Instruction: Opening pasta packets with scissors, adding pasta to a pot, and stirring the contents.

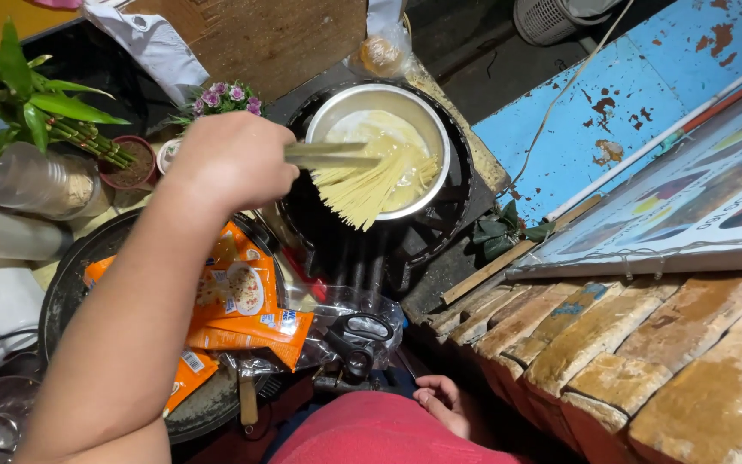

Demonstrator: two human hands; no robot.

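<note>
Pale noodles [362,185] — stiff, fanned, half-sunk in steel pot [433,129]

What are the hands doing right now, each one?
Left hand: closed on chopsticks, working noodles in the pot.
Right hand: holds nothing, fingers loosely curled, resting by the lap.

My chopsticks [330,155] lie flat across the pot [433,129], and stiff yellow noodles [362,191] stick out over its shiny rim
</note>
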